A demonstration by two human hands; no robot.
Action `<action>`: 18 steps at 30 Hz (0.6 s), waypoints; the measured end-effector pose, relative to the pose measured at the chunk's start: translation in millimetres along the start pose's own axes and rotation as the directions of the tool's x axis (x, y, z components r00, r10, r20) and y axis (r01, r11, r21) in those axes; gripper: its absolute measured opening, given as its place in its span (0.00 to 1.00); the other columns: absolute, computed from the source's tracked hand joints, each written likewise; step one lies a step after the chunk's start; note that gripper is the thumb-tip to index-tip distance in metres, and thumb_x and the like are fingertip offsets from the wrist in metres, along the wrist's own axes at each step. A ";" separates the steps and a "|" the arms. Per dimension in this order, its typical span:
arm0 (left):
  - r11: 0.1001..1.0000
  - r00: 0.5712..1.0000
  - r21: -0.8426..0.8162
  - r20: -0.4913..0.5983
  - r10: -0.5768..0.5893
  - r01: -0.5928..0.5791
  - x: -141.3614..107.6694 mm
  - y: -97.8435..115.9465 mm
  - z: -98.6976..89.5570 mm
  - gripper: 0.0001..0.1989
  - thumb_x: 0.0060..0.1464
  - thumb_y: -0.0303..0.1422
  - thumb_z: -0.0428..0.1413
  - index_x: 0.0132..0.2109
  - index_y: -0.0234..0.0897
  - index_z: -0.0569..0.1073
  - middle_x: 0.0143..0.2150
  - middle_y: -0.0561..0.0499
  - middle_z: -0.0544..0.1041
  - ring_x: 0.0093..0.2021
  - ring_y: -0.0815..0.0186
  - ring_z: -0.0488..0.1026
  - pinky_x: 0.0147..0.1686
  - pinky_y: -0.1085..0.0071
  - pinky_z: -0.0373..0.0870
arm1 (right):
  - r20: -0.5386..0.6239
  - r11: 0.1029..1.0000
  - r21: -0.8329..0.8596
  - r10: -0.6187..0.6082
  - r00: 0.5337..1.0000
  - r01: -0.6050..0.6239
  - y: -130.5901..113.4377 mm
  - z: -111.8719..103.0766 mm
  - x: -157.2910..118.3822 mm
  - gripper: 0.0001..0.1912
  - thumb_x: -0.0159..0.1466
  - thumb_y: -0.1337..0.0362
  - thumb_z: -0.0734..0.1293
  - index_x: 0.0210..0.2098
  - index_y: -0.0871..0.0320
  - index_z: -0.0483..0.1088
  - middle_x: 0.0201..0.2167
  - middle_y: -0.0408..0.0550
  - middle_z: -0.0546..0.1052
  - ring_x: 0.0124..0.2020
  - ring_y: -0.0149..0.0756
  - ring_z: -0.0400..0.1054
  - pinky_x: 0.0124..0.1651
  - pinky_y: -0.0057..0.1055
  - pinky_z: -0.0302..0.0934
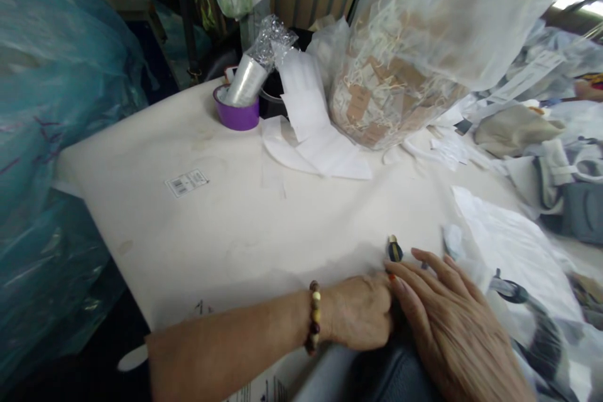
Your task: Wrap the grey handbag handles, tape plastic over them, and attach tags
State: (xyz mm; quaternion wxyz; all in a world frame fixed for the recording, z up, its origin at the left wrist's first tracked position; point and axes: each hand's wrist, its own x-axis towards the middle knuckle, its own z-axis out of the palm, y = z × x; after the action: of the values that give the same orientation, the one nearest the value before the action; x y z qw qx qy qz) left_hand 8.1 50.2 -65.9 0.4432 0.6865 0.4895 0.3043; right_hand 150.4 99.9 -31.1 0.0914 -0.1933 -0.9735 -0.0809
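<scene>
A dark navy, leather-like item (391, 374) lies at the bottom edge, mostly covered by my hands; its full shape is cut off. My left hand (360, 311), with a beaded bracelet (314, 317) at the wrist, is closed at its upper edge, fingertips hidden. Over the item's right side rests my right hand (452, 320), fingers stretched out and thumb against the left hand's fingers. Just beyond the hands, a small dark piece with gold-coloured metal (394, 249) sticks out. Under my left forearm is a white printed surface (254, 389).
A purple tape roll (238, 114) holds a shiny clear film roll (245, 80). White foam sheets (325, 151) lie beside a big clear bag of tags (377, 94). A barcode label (186, 183) is on the white tabletop (221, 220). Blue plastic (51, 138) hangs left; wrapped goods (541, 326) crowd the right.
</scene>
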 end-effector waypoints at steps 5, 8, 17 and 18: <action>0.970 0.984 -0.177 -0.031 -0.177 0.168 -78.3 7.0 -17.3 0.20 0.57 0.26 0.47 0.57 0.36 0.64 0.50 0.44 0.74 0.46 0.62 0.72 0.46 0.69 0.66 | 0.013 0.999 0.028 0.025 1.000 -0.025 4.2 -2.7 -4.1 0.20 0.68 0.64 0.50 0.39 0.57 0.74 0.41 0.46 0.79 0.52 0.50 0.62 0.53 0.50 0.55; 0.996 0.995 -0.029 0.036 -0.088 0.089 -114.6 6.5 -18.1 0.19 0.58 0.29 0.49 0.57 0.39 0.67 0.61 0.43 0.65 0.56 0.55 0.66 0.53 0.65 0.62 | 0.009 0.999 0.043 0.022 1.000 -0.022 2.6 -2.1 -1.4 0.20 0.68 0.64 0.51 0.39 0.56 0.73 0.40 0.46 0.78 0.52 0.51 0.62 0.53 0.51 0.55; 0.845 0.899 0.339 0.303 0.318 -0.413 -88.0 0.0 -7.1 0.15 0.55 0.22 0.48 0.22 0.40 0.64 0.26 0.47 0.72 0.29 0.62 0.64 0.31 0.64 0.60 | 0.063 0.975 0.152 0.154 0.986 -0.162 -5.3 -3.0 2.7 0.16 0.68 0.62 0.53 0.35 0.53 0.71 0.39 0.43 0.78 0.54 0.48 0.59 0.55 0.49 0.54; 0.890 0.938 0.316 0.221 0.267 -0.328 -84.6 0.4 -2.8 0.16 0.53 0.22 0.49 0.20 0.40 0.59 0.24 0.49 0.70 0.27 0.64 0.62 0.29 0.66 0.59 | 0.080 0.969 0.171 0.168 0.983 -0.179 -6.4 -3.4 3.5 0.16 0.68 0.63 0.53 0.34 0.53 0.71 0.38 0.43 0.77 0.54 0.48 0.58 0.55 0.49 0.53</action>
State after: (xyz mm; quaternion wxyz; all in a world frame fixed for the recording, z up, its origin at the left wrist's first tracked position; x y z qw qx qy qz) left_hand -22.5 -28.7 -63.1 0.3034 0.8446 0.3841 0.2171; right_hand 145.2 94.7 -27.9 0.0832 -0.2713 -0.9587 0.0207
